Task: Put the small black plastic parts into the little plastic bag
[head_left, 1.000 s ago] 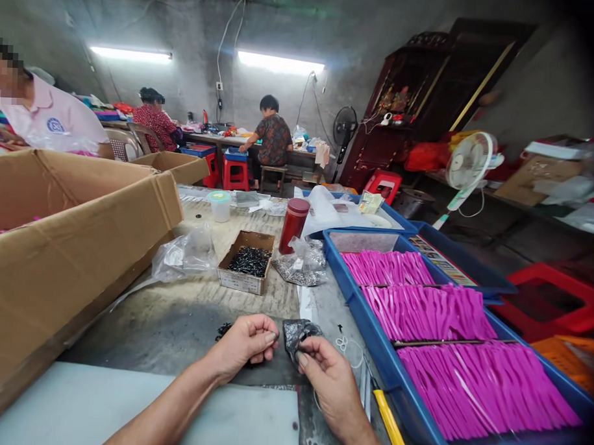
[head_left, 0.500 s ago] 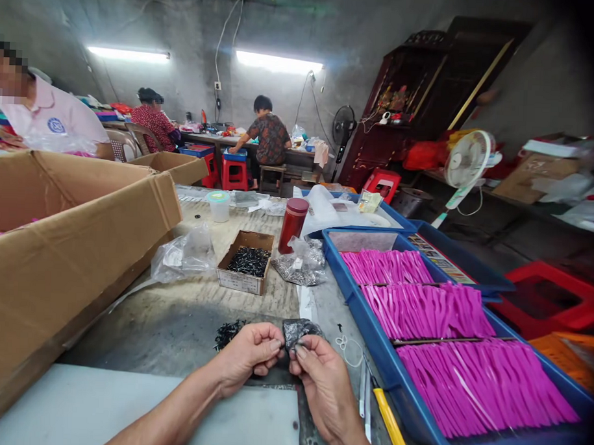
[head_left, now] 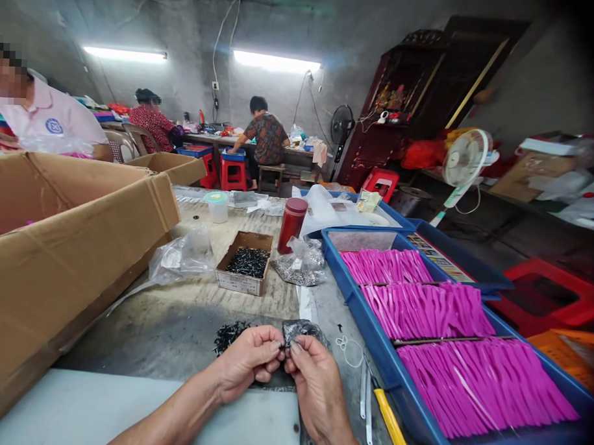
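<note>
My left hand (head_left: 256, 359) and my right hand (head_left: 312, 372) meet over the near part of the table, fingertips pinched close together. Whatever small piece they hold between them is too small and too covered by the fingers to name. Right behind my right hand lies a crumpled dark plastic bag (head_left: 303, 328), partly hidden. A loose pile of small black pieces (head_left: 229, 335) sits just beyond my left hand. Below my wrists is a pale white board (head_left: 125, 405). Farther off, a small cardboard box (head_left: 241, 282) holds many small black pieces.
A blue tray (head_left: 357, 315) of magenta strips lies at right, beside a yellow-handled tool (head_left: 391, 424) and thin metal strips (head_left: 367, 407). A large cardboard box (head_left: 76, 254) borders the left. A red cylinder (head_left: 293, 225) and clear bags stand beyond. Several people sit farther back.
My right hand has shifted slightly left, bringing its fingertips against those of my left hand. The dark bag behind is a little more covered.
</note>
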A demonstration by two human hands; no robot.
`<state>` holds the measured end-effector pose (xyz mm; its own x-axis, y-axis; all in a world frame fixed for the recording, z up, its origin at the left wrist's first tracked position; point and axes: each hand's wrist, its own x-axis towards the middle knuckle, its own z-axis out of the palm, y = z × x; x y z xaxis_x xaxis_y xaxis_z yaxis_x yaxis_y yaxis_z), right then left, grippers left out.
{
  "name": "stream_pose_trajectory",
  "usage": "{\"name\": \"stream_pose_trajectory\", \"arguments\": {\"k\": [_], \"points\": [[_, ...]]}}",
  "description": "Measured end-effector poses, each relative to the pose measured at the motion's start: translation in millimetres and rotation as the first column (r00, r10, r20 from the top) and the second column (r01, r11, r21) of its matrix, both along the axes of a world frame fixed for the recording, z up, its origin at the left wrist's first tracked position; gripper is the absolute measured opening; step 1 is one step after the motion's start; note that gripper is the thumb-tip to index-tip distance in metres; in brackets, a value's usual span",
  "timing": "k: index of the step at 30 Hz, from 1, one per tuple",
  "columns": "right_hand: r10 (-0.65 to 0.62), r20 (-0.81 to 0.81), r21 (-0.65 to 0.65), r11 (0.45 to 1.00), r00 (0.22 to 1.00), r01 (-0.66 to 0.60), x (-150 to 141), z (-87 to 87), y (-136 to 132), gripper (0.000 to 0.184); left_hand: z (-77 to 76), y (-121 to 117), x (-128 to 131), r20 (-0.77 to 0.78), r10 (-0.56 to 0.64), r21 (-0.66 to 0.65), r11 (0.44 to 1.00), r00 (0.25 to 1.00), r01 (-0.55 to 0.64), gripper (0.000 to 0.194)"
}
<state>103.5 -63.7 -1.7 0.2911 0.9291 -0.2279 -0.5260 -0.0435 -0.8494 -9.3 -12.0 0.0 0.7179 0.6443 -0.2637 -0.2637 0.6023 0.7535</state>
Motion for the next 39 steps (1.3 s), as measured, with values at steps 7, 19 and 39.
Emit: {"name": "stream_pose_trajectory", "arguments": {"k": [7, 19, 39], "points": [[-0.006, 0.0, -0.011, 1.0, 1.0, 0.006, -1.5, 0.0, 1.0, 0.021, 0.2, 0.4, 0.4, 0.019, 0.012, -0.014, 1.0, 1.0, -0.011, 0.022], [-0.022, -0.093, 0.01, 1.0, 0.995, 0.023, -7.0, -3.5, 1.3, 0.02, -4.0, 1.0, -0.6, 0.019, 0.027, -0.043, 0.999, 0.999, -0.026, 0.019], [-0.041, -0.246, 0.025, 0.999, 0.968, 0.049, -13.5, -6.4, 2.5, 0.019, -0.7, -0.2, 2.2, -0.04, 0.082, -0.042, 0.996, 0.996, -0.084, 0.025]]}}
